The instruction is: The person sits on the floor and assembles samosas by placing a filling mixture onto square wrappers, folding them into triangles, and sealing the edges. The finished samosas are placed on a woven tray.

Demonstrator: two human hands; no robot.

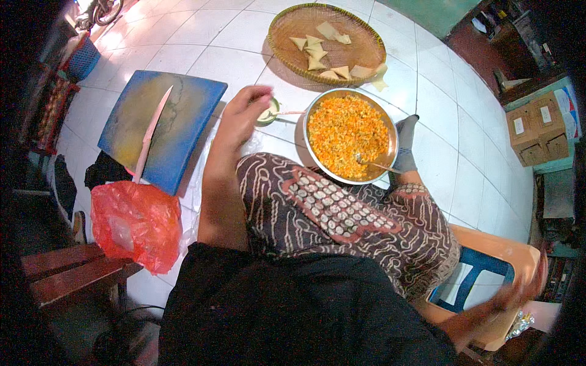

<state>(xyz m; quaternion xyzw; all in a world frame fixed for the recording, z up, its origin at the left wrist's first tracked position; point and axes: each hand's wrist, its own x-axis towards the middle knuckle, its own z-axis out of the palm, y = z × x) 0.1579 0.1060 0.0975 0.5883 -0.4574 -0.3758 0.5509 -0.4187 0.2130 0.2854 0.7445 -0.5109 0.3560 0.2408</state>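
Note:
My left hand (242, 116) is raised beside a small green bowl (267, 113) of pale paste. Its fingers are loosely bent and apart, slightly blurred at the tips, with nothing seen in them. A thin handle sticks out of the small bowl towards a large metal bowl (303, 138). That bowl is full of chopped orange and pale filling (348, 131), with a spoon (378, 166) resting in it. Far to the right, my right hand (528, 277) is smeared by motion over an orange-framed stool (488, 244), so its fingers do not show clearly.
Beyond the bowls lies a round woven tray (281, 52) with several folded triangular wrappers (315, 53). On the left, a knife (151, 131) rests on a blue chopping board (198, 110), near a red plastic bag (137, 226) by a wooden bench (79, 274). Cardboard boxes (537, 128) stand right.

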